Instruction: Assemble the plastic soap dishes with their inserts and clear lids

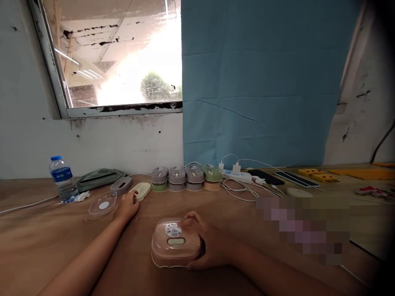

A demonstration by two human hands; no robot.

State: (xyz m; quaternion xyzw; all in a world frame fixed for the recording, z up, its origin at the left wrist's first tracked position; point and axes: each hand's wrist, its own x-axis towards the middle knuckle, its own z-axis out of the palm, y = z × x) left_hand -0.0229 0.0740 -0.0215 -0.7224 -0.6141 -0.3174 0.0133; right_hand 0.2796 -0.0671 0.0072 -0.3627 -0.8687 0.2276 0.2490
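My right hand (205, 242) is wrapped round the right side of a pink plastic box (173, 261) with a clear lid (160, 232), a round printed sticker and a pale oval slot on top. The box sits upright on the table near the front. Farther back on the left, my left hand (127, 206) has its fingers curled over the near left end of a cream oval plastic piece (142, 191). A grey slotted lid (121, 186) lies just behind that hand. To its left rests a loose clear cover (101, 204) with a round white sticker.
Several two-tone lidded boxes (177, 179) stand in a row at the back. A water bottle (63, 181) and green pouch (98, 179) are at the left. A power strip (237, 176), cables, phones (296, 179) and yellow pieces (317, 174) lie at the right.
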